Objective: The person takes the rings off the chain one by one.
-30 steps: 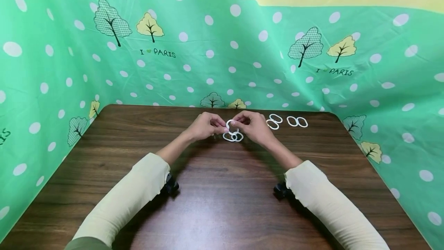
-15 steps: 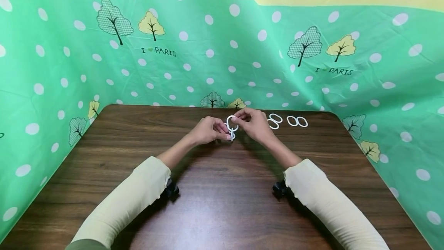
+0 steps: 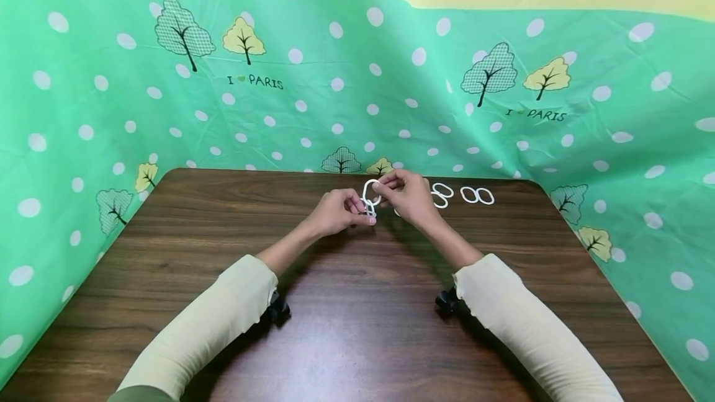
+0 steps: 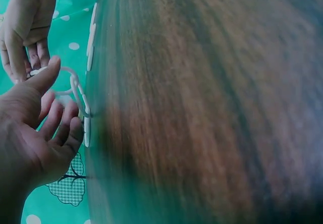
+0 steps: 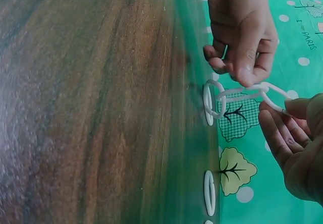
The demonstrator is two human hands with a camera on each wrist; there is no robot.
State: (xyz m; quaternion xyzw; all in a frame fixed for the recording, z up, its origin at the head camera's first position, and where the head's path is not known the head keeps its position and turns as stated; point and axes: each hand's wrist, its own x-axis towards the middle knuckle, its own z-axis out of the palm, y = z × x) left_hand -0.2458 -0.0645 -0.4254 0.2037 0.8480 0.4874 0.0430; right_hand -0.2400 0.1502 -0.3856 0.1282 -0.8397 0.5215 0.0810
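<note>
White oval chain links hang joined between the two hands near the table's far edge. My right hand (image 3: 410, 200) pinches the topmost link (image 5: 280, 91) between thumb and fingers. Below and left of it, my left hand (image 3: 335, 211) pinches a second link (image 5: 241, 90) that passes through the first. A third link (image 5: 222, 105) hangs from the second, close to the tabletop. Beside it a link (image 5: 206, 105) stands out at the table surface; whether it joins the others I cannot tell. In the left wrist view my left thumb covers part of the chain.
Right of the right hand lie two links (image 3: 443, 185), partly hidden by that hand, and farther right another pair (image 3: 477, 195). The brown wooden table (image 3: 346, 303) stretches toward me. A green dotted cloth (image 3: 313, 79) hangs behind its far edge.
The right hand has risen slightly, lifting the top link. My left hand has shifted a little right and gone from near the top link to the links hanging below it.
</note>
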